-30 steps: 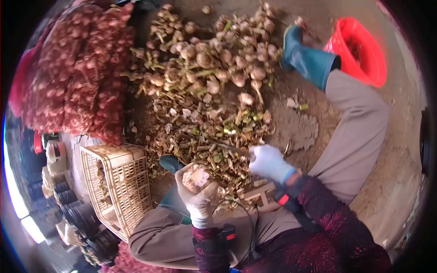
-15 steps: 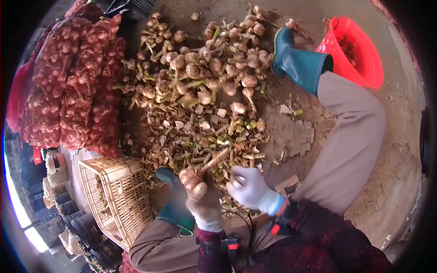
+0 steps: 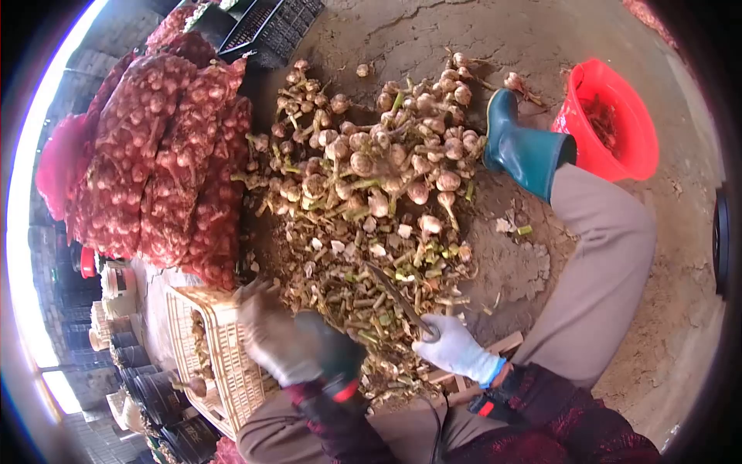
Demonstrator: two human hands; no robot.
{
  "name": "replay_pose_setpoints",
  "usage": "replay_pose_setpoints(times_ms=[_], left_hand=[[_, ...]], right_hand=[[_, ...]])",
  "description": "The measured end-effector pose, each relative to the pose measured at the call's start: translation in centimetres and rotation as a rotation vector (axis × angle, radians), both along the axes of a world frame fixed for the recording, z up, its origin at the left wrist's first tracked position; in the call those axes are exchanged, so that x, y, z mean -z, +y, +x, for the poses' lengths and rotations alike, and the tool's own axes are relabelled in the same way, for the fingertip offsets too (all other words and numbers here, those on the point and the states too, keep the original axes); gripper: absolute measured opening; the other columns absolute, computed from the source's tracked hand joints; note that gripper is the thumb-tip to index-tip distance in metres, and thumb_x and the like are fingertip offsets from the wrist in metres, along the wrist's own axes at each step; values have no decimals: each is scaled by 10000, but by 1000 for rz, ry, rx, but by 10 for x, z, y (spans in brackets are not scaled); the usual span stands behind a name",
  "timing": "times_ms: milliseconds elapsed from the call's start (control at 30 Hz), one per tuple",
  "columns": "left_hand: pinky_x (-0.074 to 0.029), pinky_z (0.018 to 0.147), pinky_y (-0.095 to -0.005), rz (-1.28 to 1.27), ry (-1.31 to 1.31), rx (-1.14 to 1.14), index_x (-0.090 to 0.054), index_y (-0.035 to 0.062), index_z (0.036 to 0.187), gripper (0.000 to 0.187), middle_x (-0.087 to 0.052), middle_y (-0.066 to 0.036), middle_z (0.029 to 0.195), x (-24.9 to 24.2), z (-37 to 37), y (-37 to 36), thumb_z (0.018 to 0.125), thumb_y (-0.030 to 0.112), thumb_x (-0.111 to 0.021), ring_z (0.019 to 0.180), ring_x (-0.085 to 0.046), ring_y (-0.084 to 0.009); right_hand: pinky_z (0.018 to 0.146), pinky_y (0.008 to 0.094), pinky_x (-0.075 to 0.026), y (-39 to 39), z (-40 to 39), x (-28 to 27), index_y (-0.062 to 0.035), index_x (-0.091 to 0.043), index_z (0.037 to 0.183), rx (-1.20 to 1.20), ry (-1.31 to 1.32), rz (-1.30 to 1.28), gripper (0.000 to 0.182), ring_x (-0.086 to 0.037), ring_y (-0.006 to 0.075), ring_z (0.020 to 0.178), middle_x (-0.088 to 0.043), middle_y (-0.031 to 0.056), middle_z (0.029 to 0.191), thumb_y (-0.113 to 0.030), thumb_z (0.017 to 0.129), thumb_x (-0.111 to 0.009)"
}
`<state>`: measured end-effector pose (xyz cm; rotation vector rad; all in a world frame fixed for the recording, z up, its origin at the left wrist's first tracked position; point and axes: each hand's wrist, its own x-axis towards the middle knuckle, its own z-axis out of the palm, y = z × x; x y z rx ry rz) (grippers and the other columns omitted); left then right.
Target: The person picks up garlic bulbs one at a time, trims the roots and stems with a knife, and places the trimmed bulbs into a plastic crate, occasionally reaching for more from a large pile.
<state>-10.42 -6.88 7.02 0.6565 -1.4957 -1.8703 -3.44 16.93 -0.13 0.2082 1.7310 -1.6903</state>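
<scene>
My right hand [image 3: 456, 350], in a white glove, is closed around the near end of a long, narrow knife [image 3: 396, 295]. The blade slants up and left over cut garlic stems [image 3: 363, 309]. Over the near side of the cream plastic crate [image 3: 232, 371] is my gloved left hand [image 3: 274, 336], its fingers smeared by motion. A garlic bulb [image 3: 199, 386] shows at the crate's open side, apart from that hand. Ahead lies a pile of garlic with stems [image 3: 371, 158] on the ground.
Red mesh sacks full of garlic [image 3: 158, 162] stand at the left, with a black crate [image 3: 270, 31] behind them. A red bucket [image 3: 641, 147] holding scraps is beyond my green boot [image 3: 525, 135]. Several dark containers [image 3: 158, 398] line the left side.
My left hand has swung left to the crate; the stemmed garlic it held is out of it. The knife in my right hand now shows clearly. The view has shifted.
</scene>
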Motion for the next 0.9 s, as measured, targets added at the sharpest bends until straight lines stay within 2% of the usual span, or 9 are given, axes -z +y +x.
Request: replay_pose_setpoints(times_ms=[67, 100, 133, 167, 233, 367, 500, 700, 900], left_hand=[[-486, 821, -286, -350, -285, 258, -638, 38, 1078, 304, -636, -78, 1014, 43, -55, 37, 781, -22, -614, 908, -587, -172], [-470, 878, -330, -780, -333, 439, -630, 35, 1076, 337, -626, -108, 1055, 96, -80, 30, 740, 25, -658, 963, -581, -224], [-438, 955, -385, -1221, -861, 441, -620, 39, 1089, 365, -603, -148, 1114, 115, -110, 48, 735, 106, -676, 1074, -560, -292], [-455, 941, -413, -1566, -862, 475, -588, 43, 1082, 382, -560, -172, 1172, 144, -129, 51, 764, 212, -717, 1095, -561, -336], [-476, 914, -404, -1615, -1003, 499, -628, 48, 1030, 392, -626, -163, 1090, 196, -157, 50, 722, 254, -753, 1024, -602, -349], [-556, 696, -351, -959, -1136, 771, -591, 25, 1123, 338, -671, -153, 993, 204, -153, 19, 815, 130, -681, 729, -674, -270], [-548, 668, -267, 260, -827, 663, -477, -56, 1238, 395, -626, -175, 1067, 176, -82, 23, 879, 34, -613, 792, -655, -197], [-554, 833, -355, 360, -593, 893, -300, 58, 1464, 820, -540, -115, 1262, 75, 22, 68, 745, -47, -681, 1001, -615, -239], [-555, 835, -333, 140, -616, 816, -385, 68, 1389, 771, -549, -121, 1237, 17, 78, 67, 679, -21, -671, 976, -626, -214]], right_hand=[[653, 291, -479, 10, -9, 5, -7, -620, 957, 15, -13, -4, 266, -562, 136, 660, -611, 50, 710, -203, 786, -675], [653, 293, -481, 15, -9, 14, -4, -621, 965, 43, 0, -11, 266, -562, 133, 655, -613, 52, 710, -195, 788, -676], [652, 308, -484, 16, -9, 18, -4, -625, 977, 123, -68, 59, 265, -562, 127, 645, -618, 56, 716, -179, 785, -679], [645, 311, -486, 18, -13, 23, 4, -624, 986, 205, -103, 27, 284, -563, 123, 636, -616, 49, 709, -175, 777, -690], [611, 300, -474, 21, -13, 45, 9, -614, 950, 265, -237, 77, 263, -556, 108, 628, -594, 28, 684, -169, 775, -694], [523, 260, -402, 23, -33, 38, -67, -475, 745, 348, -356, 21, 257, -461, 57, 574, -496, -37, 647, -100, 788, -727], [581, 313, -456, 23, -25, 61, -31, -584, 844, 280, -304, 67, 209, -555, 138, 599, -571, 28, 631, -203, 767, -675], [637, 433, -502, 46, -36, 43, -32, -641, 936, 78, 157, 323, 279, -647, 366, 711, -648, 174, 714, -250, 762, -633], [623, 443, -513, 48, -12, -13, -105, -635, 876, -258, 644, 340, 178, -657, 320, 735, -647, 112, 740, -186, 719, -652]])
